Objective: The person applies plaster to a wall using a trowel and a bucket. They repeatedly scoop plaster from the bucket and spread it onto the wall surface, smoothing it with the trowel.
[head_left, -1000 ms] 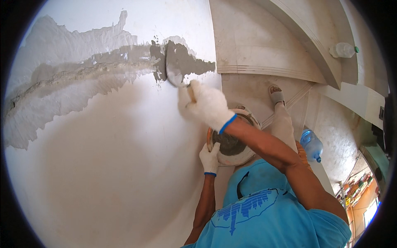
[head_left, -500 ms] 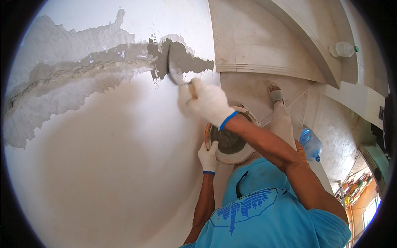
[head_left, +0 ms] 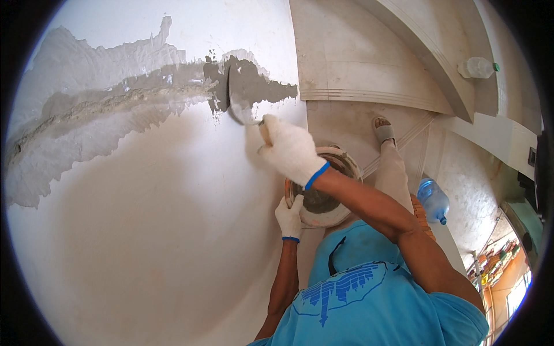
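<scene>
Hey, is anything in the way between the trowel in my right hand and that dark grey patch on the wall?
Nothing visible is: your right hand holds the trowel, which already overlaps part of the dark grey patch on the wall.

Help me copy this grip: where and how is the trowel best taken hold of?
Probably by the tan handle, coming from the picture's lower right: the handle sits at the lower end of the broad blade, whose upper part lies over the gray patch. The right hand grips it there.
</scene>
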`<act>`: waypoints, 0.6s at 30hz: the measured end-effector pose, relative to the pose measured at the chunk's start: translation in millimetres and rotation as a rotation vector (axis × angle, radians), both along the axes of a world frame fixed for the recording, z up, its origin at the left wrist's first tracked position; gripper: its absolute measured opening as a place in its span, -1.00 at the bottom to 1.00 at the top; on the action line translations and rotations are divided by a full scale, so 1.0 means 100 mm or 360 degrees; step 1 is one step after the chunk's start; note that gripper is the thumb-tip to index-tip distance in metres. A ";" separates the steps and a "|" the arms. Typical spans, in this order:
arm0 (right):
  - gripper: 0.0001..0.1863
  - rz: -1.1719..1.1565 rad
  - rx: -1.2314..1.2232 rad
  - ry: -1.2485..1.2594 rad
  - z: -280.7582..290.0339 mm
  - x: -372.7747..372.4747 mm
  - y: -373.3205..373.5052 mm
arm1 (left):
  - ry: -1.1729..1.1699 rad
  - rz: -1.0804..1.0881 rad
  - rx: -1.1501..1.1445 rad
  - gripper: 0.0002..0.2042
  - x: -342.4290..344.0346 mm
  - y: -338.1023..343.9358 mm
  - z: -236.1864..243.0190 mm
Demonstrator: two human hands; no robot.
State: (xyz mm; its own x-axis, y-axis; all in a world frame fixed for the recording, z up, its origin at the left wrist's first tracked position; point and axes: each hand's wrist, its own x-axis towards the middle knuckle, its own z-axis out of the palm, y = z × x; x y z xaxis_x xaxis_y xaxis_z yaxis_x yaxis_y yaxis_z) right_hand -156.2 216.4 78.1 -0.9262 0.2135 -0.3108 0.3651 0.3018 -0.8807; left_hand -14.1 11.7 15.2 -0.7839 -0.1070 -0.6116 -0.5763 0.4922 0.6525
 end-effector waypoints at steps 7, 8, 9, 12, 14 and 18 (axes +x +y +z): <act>-0.33 0.0088 -0.0297 0.0342 0.35 0.62 0.18 | 0.0109 0.0072 0.0093 -0.77 0.03 -0.02 -0.07; -0.29 0.0067 -0.0334 0.0413 0.24 0.74 0.27 | 0.0063 0.0096 0.0117 -0.78 -0.02 0.00 -0.05; -0.30 0.0067 -0.0376 0.0406 0.16 0.83 0.41 | 0.0019 0.0130 0.0142 -0.79 -0.05 0.04 -0.02; -0.32 0.0226 -0.0257 0.0103 0.22 1.02 0.98 | 0.0071 0.0124 0.0059 -0.80 -0.16 0.25 0.19; -0.31 0.0217 -0.0284 -0.0139 0.09 1.26 1.27 | 0.0050 0.0166 0.0065 -0.80 -0.22 0.29 0.23; -0.39 0.0396 0.0179 -0.0245 0.02 1.67 1.64 | 0.0107 0.0158 0.0081 -0.79 -0.27 0.28 0.17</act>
